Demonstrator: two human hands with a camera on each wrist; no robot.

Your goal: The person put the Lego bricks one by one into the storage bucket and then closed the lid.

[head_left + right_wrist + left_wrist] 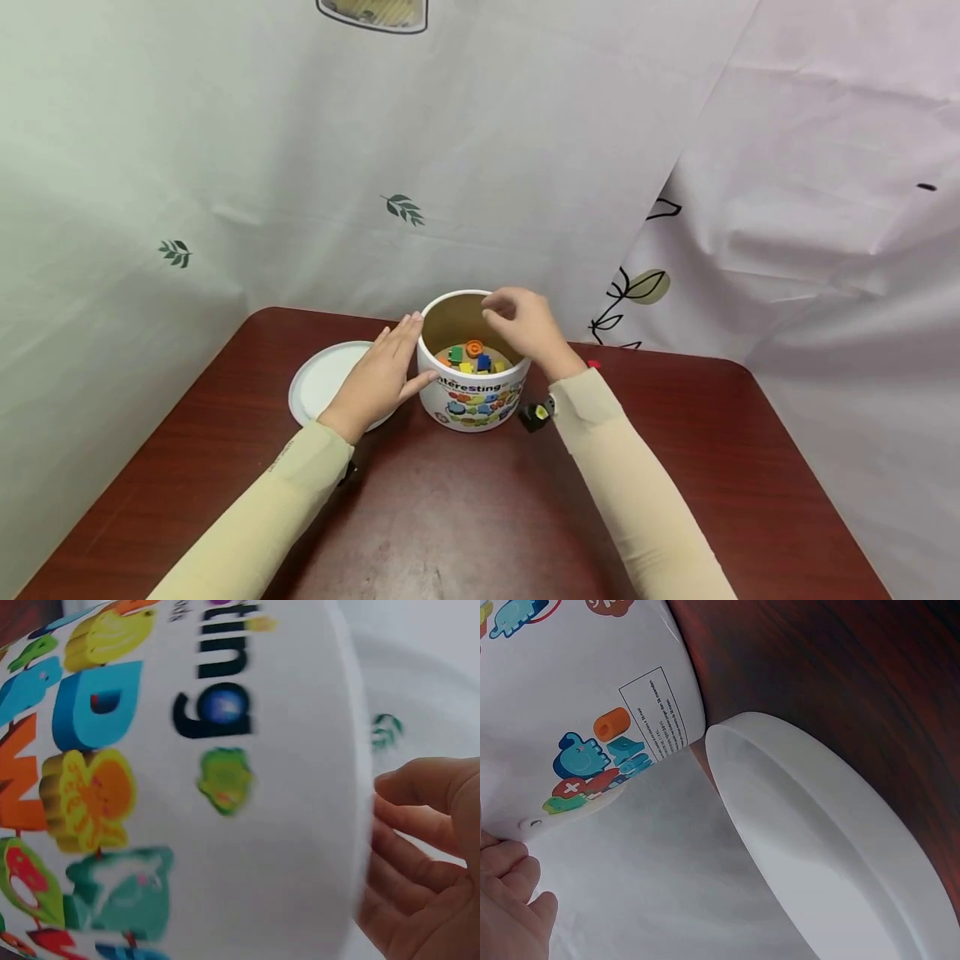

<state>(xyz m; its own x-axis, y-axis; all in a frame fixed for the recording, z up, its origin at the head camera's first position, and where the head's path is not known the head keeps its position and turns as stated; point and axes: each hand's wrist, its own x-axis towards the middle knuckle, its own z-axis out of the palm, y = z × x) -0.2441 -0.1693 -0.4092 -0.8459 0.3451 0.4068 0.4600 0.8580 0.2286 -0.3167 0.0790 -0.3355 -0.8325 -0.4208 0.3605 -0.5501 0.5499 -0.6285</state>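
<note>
A white round tub [474, 402] with colourful printed pictures stands upright on the table. Inside it lie several small toy pieces, among them an orange round piece [474, 348], a green block [456, 355] and a blue block [483, 363]. My left hand [378, 375] has its fingers straight, against or close beside the tub's left side. Over the tub's right rim reaches my right hand [525, 323], fingers loosely bent, with nothing visible between them. In the right wrist view, the tub's wall hides part of that hand's fingertips.
A white round lid [318, 379] lies on the dark red table [450, 508], left of the tub and partly behind my left hand. A small red thing [594, 364] shows beyond my right wrist. Pale printed cloth [480, 167] hangs behind the table.
</note>
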